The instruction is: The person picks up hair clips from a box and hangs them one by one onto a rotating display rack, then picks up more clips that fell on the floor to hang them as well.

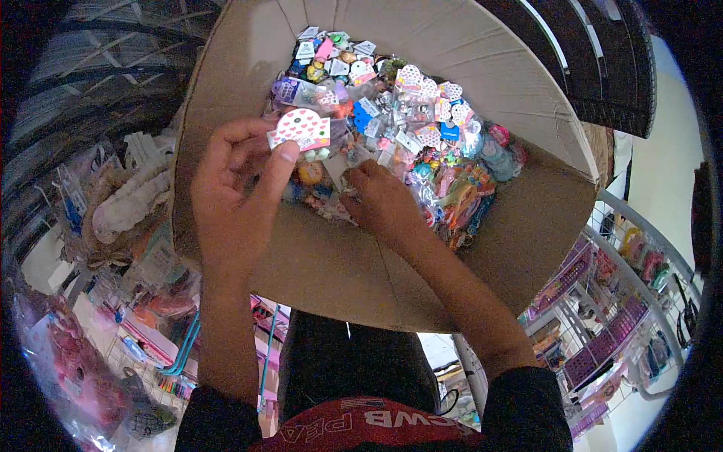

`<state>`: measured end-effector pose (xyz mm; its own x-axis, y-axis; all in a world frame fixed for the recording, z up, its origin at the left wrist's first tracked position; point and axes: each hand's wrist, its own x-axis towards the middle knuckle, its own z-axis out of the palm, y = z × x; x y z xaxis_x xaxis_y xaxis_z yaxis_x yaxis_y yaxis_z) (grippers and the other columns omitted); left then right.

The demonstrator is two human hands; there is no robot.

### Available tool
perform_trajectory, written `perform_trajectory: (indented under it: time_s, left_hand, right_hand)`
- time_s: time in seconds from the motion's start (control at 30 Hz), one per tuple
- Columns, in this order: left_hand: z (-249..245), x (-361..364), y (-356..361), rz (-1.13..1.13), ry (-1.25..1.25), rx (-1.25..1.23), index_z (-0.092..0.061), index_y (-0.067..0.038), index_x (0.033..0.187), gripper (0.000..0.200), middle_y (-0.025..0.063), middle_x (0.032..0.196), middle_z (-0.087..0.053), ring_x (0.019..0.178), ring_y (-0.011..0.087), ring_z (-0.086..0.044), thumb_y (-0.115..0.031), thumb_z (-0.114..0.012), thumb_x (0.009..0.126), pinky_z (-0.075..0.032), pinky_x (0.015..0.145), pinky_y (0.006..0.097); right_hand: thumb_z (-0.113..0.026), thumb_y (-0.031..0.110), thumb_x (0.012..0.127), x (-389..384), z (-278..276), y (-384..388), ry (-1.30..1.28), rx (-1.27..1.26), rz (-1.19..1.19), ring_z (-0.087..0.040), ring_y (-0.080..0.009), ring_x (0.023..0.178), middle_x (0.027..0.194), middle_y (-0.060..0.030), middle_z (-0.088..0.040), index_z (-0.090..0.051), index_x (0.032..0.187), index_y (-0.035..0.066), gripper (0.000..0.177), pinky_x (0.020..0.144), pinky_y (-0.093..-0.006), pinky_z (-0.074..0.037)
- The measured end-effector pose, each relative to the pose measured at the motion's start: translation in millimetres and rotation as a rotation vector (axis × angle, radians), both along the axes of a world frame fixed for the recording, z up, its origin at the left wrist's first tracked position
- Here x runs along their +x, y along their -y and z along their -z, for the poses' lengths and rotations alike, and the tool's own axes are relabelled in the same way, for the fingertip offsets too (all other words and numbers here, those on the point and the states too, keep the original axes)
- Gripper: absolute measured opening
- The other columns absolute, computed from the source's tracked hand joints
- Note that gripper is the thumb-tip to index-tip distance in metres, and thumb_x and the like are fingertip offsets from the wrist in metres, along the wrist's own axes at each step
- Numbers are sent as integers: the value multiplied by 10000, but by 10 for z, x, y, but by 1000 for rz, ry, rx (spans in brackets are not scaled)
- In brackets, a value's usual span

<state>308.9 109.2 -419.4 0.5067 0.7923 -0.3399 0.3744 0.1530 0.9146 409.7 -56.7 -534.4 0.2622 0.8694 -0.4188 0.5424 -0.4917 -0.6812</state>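
Between the thumb and fingers of my left hand (239, 169) is a white header card with pink hearts (303, 129), held up above the left part of a large cardboard box (331, 290). Whatever hangs below the card is partly hidden. Lower and to the right, my right hand (382, 197) reaches into the box with its fingers curled together among small packets. A pale card (337, 172) lies against its fingertips; what they pinch, if anything, is hidden. Many small carded and bagged trinkets (410, 113) cover the bottom of the box.
Bagged goods (135, 203) hang on the left beside the box. To the right stands a wire rack with purple baskets (602, 346) and more packets. Dark tyre-like shapes (113, 68) are behind on the left. The box wall (520, 60) rises high at the back.
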Motion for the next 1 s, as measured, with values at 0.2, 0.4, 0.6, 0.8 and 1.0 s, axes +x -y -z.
perform_trajectory:
  time_s: [0.2, 0.4, 0.6, 0.8, 1.0]
  left_hand:
    - [42, -9, -11, -8, 19, 11, -556, -13, 1098, 287, 101, 1017, -649, 918, 133, -611, -56, -692, 850, -476, 823, 258]
    - [-3, 7, -2, -1, 28, -22, -556, -10, 1095, 283, 97, 1012, -647, 930, 133, -610, -47, -691, 849, -480, 823, 259]
    - [30, 8, -10, 2, 39, -16, -554, -9, 1096, 285, 97, 1021, -644, 941, 133, -608, -48, -693, 849, -478, 831, 261]
    - [-5, 17, -26, 16, -12, 9, -552, -10, 1089, 286, 101, 1054, -640, 960, 136, -607, -58, -699, 849, -473, 846, 260]
    - [-1, 6, -23, 25, 1, 14, -552, -10, 1085, 279, 93, 1049, -641, 965, 136, -606, -65, -697, 852, -468, 857, 262]
  right_hand:
    - [-702, 156, 765, -56, 127, -97, 213, 18, -49, -559, -362, 1027, 1094, -181, -544, -583, 1141, 32, 413, 838, -442, -497]
    - [-599, 174, 817, 13, 134, -39, 523, 131, 21, -519, -359, 1087, 1158, -210, -528, -615, 1039, 36, 261, 851, -459, -469]
    - [-583, 187, 855, -173, 186, -15, 154, 41, -200, -530, -397, 1084, 1179, -245, -541, -597, 1092, 9, 296, 933, -518, -417]
    - [-601, 242, 874, -531, 366, -131, 348, 269, -124, -552, -373, 1095, 1266, -225, -517, -594, 1115, 10, 334, 935, -471, -453]
    - [-639, 241, 841, -463, 415, -252, 289, 240, -100, -574, -383, 1062, 1182, -228, -571, -598, 1103, 7, 353, 937, -484, -451]
